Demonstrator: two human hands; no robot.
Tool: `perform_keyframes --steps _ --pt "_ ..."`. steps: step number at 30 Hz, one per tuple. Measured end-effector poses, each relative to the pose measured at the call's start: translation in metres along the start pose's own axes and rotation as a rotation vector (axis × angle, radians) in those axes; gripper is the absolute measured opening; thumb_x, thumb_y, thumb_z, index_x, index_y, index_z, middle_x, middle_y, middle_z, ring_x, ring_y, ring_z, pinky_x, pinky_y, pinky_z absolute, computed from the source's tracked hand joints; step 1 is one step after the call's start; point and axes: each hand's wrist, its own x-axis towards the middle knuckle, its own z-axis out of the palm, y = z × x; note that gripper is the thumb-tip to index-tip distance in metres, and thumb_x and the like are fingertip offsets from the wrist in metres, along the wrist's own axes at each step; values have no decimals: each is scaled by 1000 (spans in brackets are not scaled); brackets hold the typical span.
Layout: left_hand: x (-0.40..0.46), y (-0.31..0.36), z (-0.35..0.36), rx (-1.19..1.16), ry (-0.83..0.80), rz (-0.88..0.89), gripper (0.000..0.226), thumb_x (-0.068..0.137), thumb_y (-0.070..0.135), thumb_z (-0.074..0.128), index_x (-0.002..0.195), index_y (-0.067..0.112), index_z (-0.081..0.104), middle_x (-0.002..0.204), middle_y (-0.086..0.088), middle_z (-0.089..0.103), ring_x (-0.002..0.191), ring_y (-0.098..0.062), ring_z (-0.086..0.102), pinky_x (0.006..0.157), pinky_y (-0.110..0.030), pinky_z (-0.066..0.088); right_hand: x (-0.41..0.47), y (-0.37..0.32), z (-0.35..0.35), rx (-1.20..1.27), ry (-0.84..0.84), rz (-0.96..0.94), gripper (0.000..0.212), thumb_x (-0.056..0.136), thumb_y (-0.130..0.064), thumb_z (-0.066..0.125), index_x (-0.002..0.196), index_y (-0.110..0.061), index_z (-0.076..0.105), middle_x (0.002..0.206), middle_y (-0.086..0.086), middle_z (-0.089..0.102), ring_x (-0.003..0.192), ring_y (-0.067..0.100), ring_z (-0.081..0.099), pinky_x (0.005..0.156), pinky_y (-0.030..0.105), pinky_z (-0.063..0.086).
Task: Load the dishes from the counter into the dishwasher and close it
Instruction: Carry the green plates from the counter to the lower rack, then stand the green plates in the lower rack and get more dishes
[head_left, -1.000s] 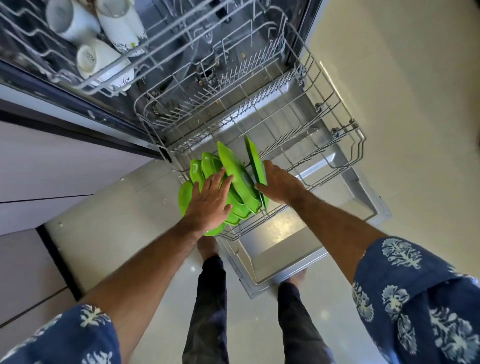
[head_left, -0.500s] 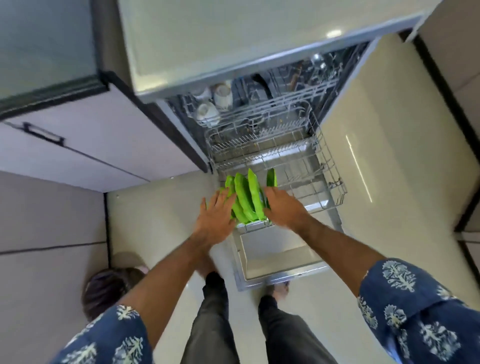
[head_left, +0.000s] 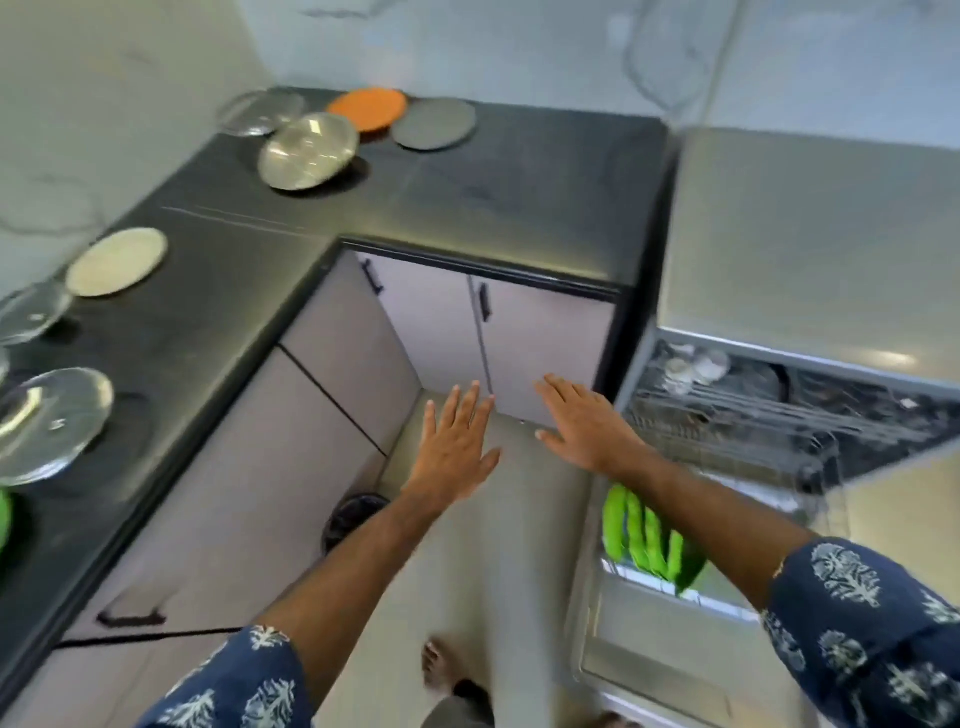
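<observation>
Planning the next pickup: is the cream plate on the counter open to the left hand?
Probably yes: the left hand is empty, and nothing covers the cream plate on the counter.

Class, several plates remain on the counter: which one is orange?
The orange plate at the counter's far corner, between a glass plate and a grey plate.

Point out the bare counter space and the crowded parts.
Free: the black counter from the grey plate right to the dishwasher; also between the cream plate and steel plate. Crowded: the back corner and the left edge, with glass plates.
</observation>
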Motion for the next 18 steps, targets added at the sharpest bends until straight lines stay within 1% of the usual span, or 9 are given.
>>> perform_keyframes --steps 3,6,9,14,18 --pt "-16 -82 -33 -20 91 -94 79 98 52 42 160 21 4 168 -2 -10 154 -26 -10 122 -57 -1 60 -61 -32 -45 58 -77 72 95 -46 53 155 -17 24 161 7 24 142 29 35 111 43 36" --pt "-33 -155 -62 -3 151 -170 75 100 54 37 160 21 7 168 -2 -8 154 -26 -9 121 -56 -1 115 -120 -59 -67 97 -148 71 97 -45 52 155 -17 22 161 7 23 144 28 32 113 43 34" --pt "-53 -221 -80 8 194 -292 74 100 55 36 160 22 7 168 -1 -7 154 -26 -8 123 -56 2 162 -180 -78 -60 116 -220 70 97 -43 54 154 -16 24 161 9 24 144 29 32 114 44 33" --pt "-81 -295 -86 -17 225 -427 75 98 52 43 159 19 14 168 -3 1 155 -26 -1 122 -54 6 220 -250 -94 -54 116 -346 67 97 -40 54 153 -14 28 159 7 29 142 27 35 112 42 37" --pt "-82 -343 -81 -43 209 -534 73 99 52 40 159 19 13 168 -3 1 155 -28 -1 123 -55 10 267 -285 -100 -44 109 -451 64 98 -37 55 152 -15 30 157 7 32 142 26 38 113 43 37"
